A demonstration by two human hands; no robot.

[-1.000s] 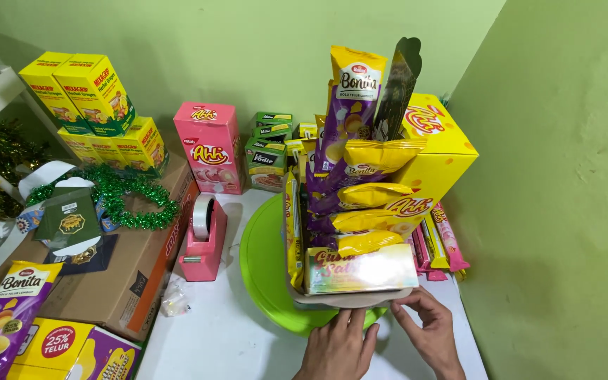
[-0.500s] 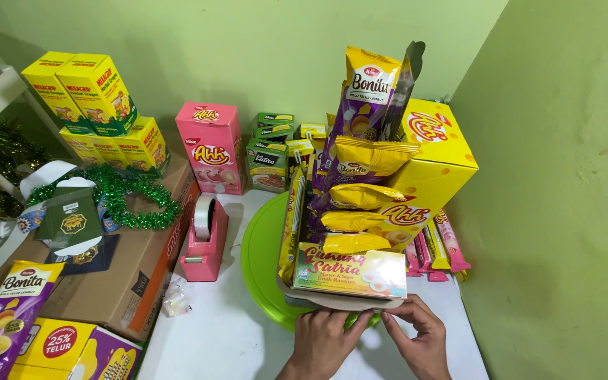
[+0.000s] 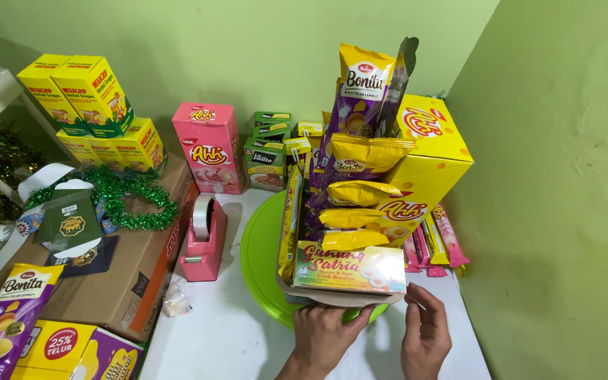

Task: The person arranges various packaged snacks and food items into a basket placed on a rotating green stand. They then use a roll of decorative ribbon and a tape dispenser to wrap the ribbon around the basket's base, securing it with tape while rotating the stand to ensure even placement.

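While left hand (image 3: 326, 334) grips the cardboard base (image 3: 339, 297) under the snack-packet tower (image 3: 350, 190) on the green tray (image 3: 262, 246), right hand (image 3: 425, 334) hovers at 4 o'clock, fingers loosely curled, empty. Risk: one-sided tug topples the tall packets toward the pink tape dispenser (image 3: 205, 236) at 9 o'clock.

Single head cam, looking down and fwd over white table (image 3: 233, 338), close range, green wall corner behind.
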